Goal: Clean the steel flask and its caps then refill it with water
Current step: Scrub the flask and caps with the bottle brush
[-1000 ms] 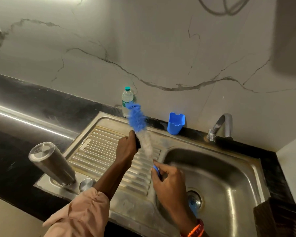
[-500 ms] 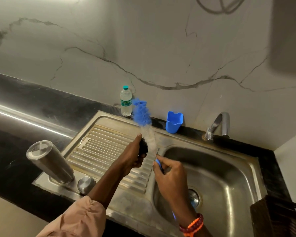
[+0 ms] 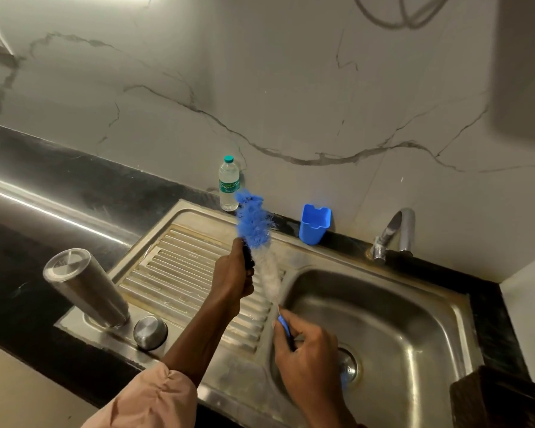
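While two hands grip, one flask (image 3: 85, 287) stands.

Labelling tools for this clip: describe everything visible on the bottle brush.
The bottle brush is long and slim, with fluffy blue bristles at the tip, paler whitish bristles lower down and a blue handle. It tilts up and away over the ribbed drainboard beside the basin. The right hand grips the handle; the left hand holds a small dark object against the bristles. It looks synthetic; wetness cannot be told.

Kitchen: steel sink (image 3: 457, 307), tap (image 3: 396, 233), counter (image 3: 59, 186).
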